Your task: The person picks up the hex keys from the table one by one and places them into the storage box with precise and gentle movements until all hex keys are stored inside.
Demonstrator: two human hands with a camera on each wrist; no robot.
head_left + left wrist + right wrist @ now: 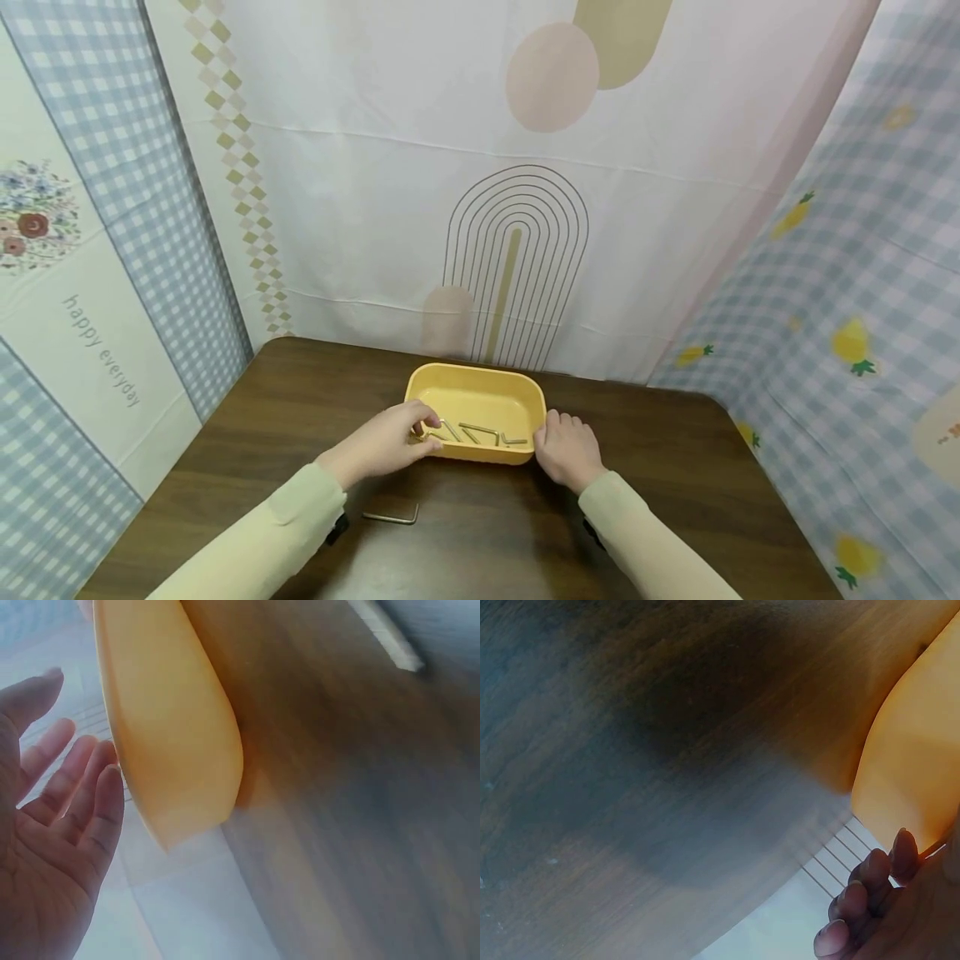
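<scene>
A yellow plastic basket stands on the table. Several L-shaped hex keys lie inside it. My left hand hovers at the basket's front left corner, its fingers loosely bent over the rim and apart from the thumb. In the left wrist view, nothing is between those fingers, which are beside the basket wall. At the other end, my right hand grips the basket's right rim. Its curled fingertips show against the wall in the right wrist view. One more hex key lies on the table in front.
The brown wooden table runs back to a white patterned curtain just behind the basket. Checked cloths hang on the left and right sides.
</scene>
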